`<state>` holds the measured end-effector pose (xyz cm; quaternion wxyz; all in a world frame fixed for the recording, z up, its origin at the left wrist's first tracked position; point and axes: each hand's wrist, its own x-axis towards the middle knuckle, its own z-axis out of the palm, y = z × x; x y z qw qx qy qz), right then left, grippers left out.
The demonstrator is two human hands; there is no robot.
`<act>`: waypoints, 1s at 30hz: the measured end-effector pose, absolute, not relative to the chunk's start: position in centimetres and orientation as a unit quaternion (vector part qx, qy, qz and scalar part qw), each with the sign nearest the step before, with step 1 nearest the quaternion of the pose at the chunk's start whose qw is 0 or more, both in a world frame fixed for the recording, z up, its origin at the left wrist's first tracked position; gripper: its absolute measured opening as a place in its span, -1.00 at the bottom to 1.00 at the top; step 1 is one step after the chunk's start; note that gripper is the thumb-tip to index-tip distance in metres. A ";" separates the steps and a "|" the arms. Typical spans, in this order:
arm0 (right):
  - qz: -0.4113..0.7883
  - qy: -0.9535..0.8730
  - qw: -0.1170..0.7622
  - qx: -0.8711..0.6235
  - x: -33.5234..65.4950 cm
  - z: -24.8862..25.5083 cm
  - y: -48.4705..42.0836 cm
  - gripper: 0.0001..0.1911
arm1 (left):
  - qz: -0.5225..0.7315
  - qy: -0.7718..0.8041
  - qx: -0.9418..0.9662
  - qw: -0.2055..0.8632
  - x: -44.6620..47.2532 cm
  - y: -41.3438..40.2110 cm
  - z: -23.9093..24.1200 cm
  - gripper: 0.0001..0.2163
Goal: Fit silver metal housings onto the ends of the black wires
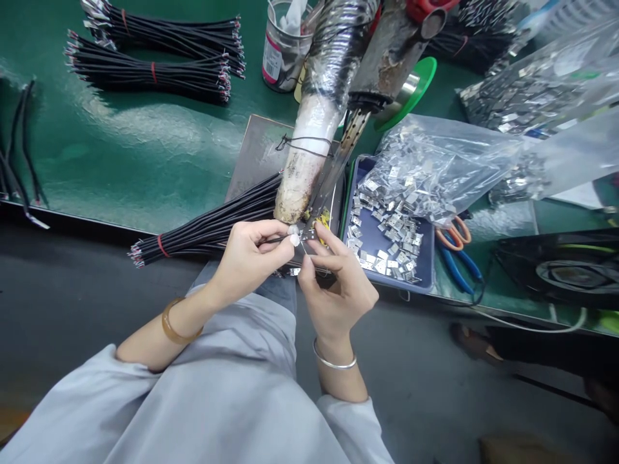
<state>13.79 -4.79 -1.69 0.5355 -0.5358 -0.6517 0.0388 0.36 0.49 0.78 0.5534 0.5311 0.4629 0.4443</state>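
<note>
My left hand (249,251) pinches a thin black wire (276,240) that lies sideways, its tip pointing right. My right hand (333,283), just beside it, is closed on a small metal clip (305,236) at that tip, under the wrapped tool (309,154).

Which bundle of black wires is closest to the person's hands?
The bundle of black wires fanning off the table edge just left of the left hand. The other two bundles lie at the table's far side.
</note>
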 end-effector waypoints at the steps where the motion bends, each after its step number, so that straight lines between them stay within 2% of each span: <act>1: 0.038 -0.653 0.535 -0.535 13.8 -1.7 -4.8 -0.86 | 0.443 0.463 0.529 0.555 0.4 0.5 0.7 -0.83; 17: -0.017 -0.675 0.505 -0.537 14.3 -1.5 -4.3 -0.82 | 0.434 0.467 0.505 0.582 0.8 0.2 0.4 -0.86; 25: -0.020 -0.673 0.511 -0.535 14.0 -1.1 -4.3 -0.80 | 0.446 0.463 0.535 0.548 0.7 0.2 0.6 -0.85; 30: -0.006 -0.667 0.518 -0.535 14.1 -1.2 -4.5 -0.81 | 0.441 0.444 0.537 0.566 0.5 0.2 0.7 -0.86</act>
